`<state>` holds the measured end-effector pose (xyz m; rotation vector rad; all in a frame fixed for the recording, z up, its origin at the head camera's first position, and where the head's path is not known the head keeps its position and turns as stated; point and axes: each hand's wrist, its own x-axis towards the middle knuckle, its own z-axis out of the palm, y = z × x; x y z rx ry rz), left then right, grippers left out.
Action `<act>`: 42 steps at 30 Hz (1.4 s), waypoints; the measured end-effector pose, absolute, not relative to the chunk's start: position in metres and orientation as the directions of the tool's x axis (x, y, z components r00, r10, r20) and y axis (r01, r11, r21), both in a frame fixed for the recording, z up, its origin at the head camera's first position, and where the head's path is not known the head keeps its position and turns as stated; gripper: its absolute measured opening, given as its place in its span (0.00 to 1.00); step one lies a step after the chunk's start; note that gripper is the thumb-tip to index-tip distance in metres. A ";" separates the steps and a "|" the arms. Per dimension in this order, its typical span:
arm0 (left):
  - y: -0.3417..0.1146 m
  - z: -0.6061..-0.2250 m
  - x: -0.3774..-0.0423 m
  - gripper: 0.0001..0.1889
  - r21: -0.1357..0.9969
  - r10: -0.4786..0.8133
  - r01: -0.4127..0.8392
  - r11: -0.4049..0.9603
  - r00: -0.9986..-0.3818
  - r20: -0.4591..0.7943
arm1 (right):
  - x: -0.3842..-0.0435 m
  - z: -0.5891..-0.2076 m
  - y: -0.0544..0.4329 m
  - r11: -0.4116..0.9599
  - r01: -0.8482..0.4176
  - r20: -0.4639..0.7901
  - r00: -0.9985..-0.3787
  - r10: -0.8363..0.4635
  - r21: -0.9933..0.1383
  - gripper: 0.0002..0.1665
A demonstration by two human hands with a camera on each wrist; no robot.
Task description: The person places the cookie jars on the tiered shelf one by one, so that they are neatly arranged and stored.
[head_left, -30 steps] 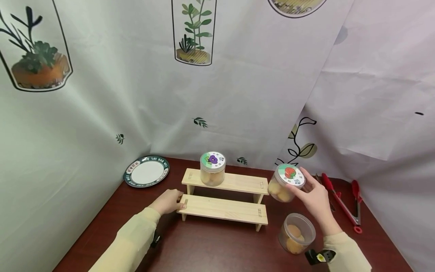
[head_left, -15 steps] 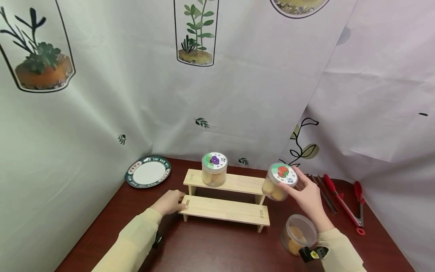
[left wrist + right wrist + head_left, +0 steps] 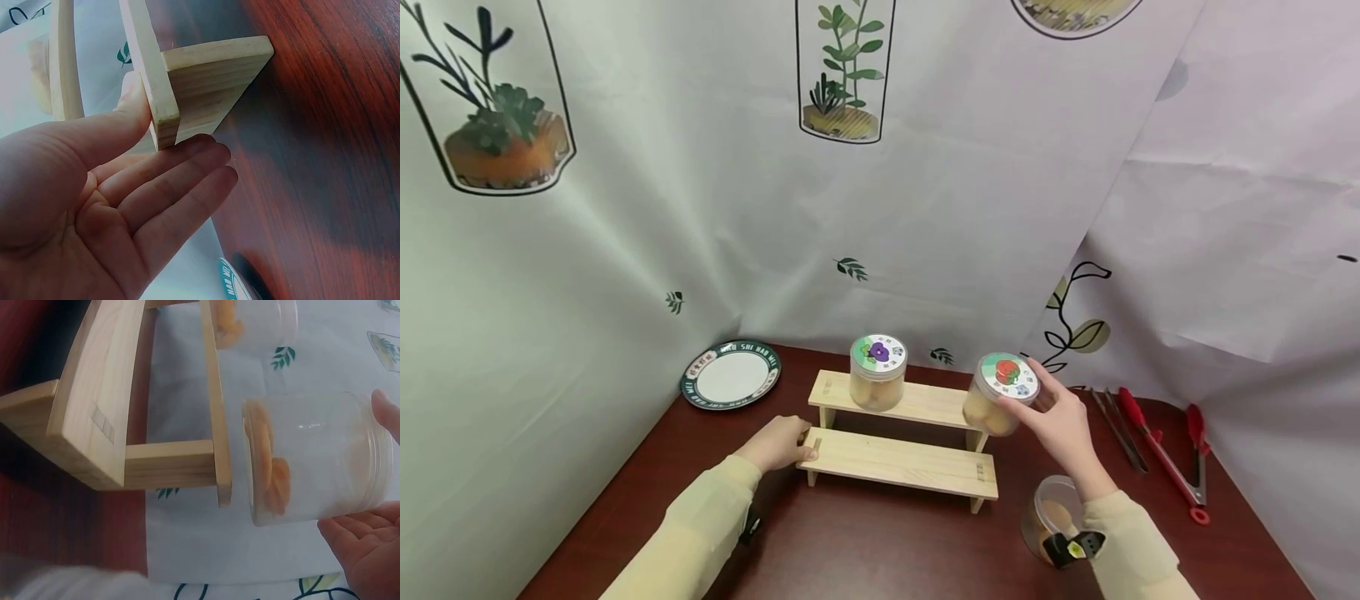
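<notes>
A two-step wooden rack (image 3: 898,463) stands on the dark red-brown table. My left hand (image 3: 775,443) pinches the left end of its lower step, thumb on top and fingers below, as the left wrist view shows. My right hand (image 3: 1062,421) grips a clear jar with a strawberry-picture lid (image 3: 1002,396) near the lid. Round cookies (image 3: 272,465) lie at the bottom of this tilted jar. In the right wrist view a small gap separates the jar's base from the right end of the upper step (image 3: 219,412). Another jar, with a purple-flower lid (image 3: 878,373), sits on the upper step's left part.
An uncovered clear jar with cookies (image 3: 1047,517) stands at front right, partly behind my right wrist. Red-handled tongs (image 3: 1168,467) and thin metal tongs (image 3: 1116,429) lie at the right. A green-rimmed plate (image 3: 730,375) leans at back left, by the patterned cloth wall.
My right hand has carried the strawberry-lid jar leftward, from beside the rack to above the upper step's right end. The left hand keeps its hold on the lower step. The view has shifted slightly.
</notes>
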<state>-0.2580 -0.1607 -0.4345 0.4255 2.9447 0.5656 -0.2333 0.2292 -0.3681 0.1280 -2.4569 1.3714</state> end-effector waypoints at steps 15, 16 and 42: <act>-0.160 -0.430 -0.258 0.18 0.384 0.288 0.235 0.893 -0.954 -0.087 | -0.252 -0.377 0.211 0.503 -0.227 0.294 -0.954 0.057 -0.834 0.51; -0.160 -0.430 -0.258 0.19 0.384 0.287 0.233 0.893 -0.954 -0.088 | -0.253 -0.376 0.209 0.506 -0.228 0.294 -0.954 0.055 -0.832 0.51; -0.159 -0.431 -0.256 0.14 0.363 0.292 0.245 0.899 -0.953 -0.080 | -0.270 -0.377 0.187 0.512 -0.222 0.257 -0.967 -0.002 -0.830 0.53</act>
